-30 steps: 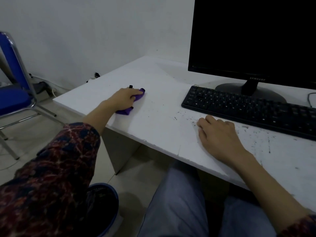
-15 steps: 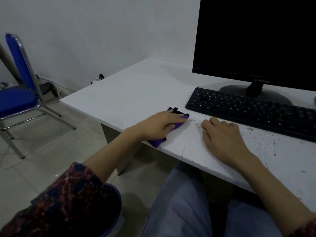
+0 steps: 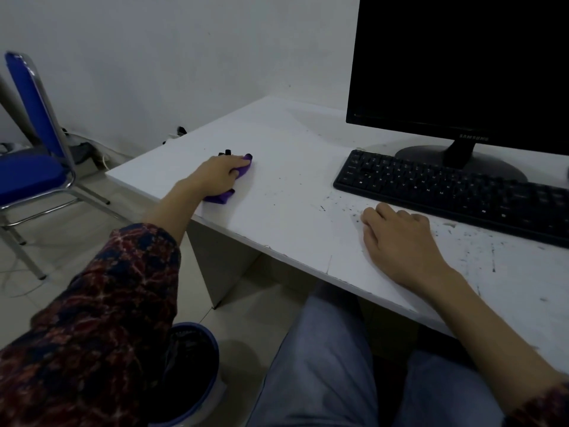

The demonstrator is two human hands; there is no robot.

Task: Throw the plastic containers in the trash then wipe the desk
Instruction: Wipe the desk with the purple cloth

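Note:
My left hand (image 3: 220, 174) grips a bunched purple cloth (image 3: 243, 169) and presses it on the white desk (image 3: 286, 186) near the left front edge. Most of the cloth is hidden under the hand. My right hand (image 3: 400, 241) rests flat on the desk in front of the keyboard, fingers relaxed and holding nothing. Dark specks and scuff marks cover the desk around my right hand. No plastic containers are in view.
A black keyboard (image 3: 455, 192) and a black monitor (image 3: 462, 72) stand at the right. A blue chair (image 3: 30, 167) sits on the floor to the left. A blue-rimmed bin with a dark liner (image 3: 194, 365) stands below the desk by my left arm.
My left hand slid the purple cloth right toward my right hand, then back left to the desk's left part. My right hand stayed in place.

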